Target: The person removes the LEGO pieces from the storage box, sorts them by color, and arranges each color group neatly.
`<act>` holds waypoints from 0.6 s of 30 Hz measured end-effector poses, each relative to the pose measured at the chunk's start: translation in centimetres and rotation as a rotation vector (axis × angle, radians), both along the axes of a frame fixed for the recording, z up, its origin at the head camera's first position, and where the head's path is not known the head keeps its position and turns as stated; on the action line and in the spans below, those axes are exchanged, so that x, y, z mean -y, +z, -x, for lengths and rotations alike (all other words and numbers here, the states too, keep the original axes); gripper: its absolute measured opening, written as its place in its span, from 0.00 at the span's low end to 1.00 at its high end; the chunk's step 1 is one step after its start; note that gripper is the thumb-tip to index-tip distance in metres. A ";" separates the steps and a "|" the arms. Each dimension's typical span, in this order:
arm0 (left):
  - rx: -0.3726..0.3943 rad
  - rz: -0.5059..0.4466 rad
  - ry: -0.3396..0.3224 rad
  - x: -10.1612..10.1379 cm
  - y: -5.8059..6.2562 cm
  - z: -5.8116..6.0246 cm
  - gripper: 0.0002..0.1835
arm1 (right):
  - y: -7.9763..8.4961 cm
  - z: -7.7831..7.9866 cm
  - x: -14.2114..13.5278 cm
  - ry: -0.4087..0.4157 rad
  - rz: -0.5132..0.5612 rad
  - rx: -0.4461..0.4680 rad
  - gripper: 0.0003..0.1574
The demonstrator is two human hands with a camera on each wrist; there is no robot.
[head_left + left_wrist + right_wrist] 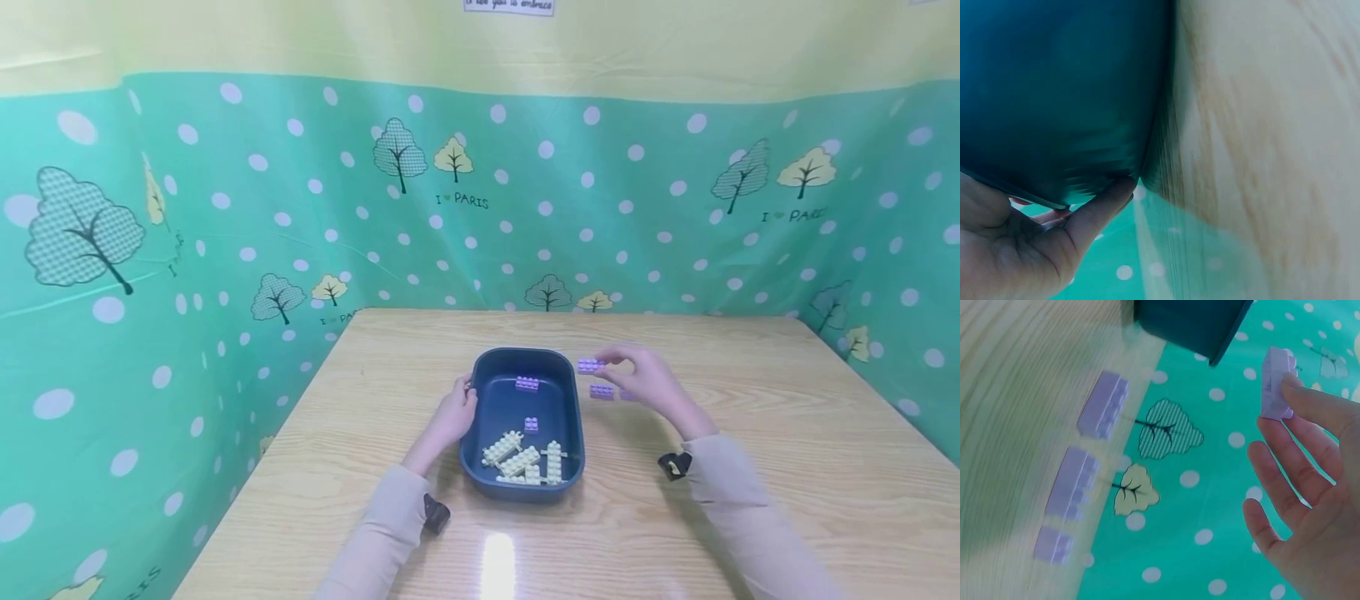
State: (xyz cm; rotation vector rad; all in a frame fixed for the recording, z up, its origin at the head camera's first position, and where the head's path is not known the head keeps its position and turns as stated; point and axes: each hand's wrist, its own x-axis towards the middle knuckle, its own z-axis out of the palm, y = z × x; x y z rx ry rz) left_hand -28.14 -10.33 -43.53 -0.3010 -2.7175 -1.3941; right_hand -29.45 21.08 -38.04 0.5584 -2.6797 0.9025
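My left hand (454, 414) grips the left side of a dark blue bin (467, 450); in the left wrist view its thumb (1100, 212) lies along the bin's outer wall (1066, 112). Just past the bin's right rim, my right hand (647, 382) pinches a purple toy building brick (1274, 384) between thumb and fingertips, raised above the table. Its remaining fingers are spread. Inside the bin are a purple brick (527, 383) toward the back, a smaller purple one (531, 425) mid-floor, and several cream bricks (519, 461) at the near end.
Three more purple bricks lie in a row on the wooden table (750, 400) right of the bin: a near one (1104, 404), a middle one (1072, 484) and a small one (1054, 545). A green dotted curtain (525, 217) surrounds the table's back and sides.
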 end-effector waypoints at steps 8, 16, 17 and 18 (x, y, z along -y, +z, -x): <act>0.039 -0.005 0.018 -0.2 0.3 -0.2 0.23 | -0.1 -0.5 -2.2 -0.024 0.003 0.023 0.19; 0.038 0.003 0.022 -0.3 0.5 -0.2 0.23 | -0.1 -0.9 -3.4 -0.059 0.000 0.052 0.19; 0.038 0.002 0.021 -0.3 0.5 -0.2 0.23 | -0.1 -0.9 -3.5 -0.062 -0.003 0.054 0.19; 0.039 0.001 0.023 -0.3 0.5 -0.2 0.23 | -0.2 -1.0 -3.7 -0.064 -0.004 0.053 0.20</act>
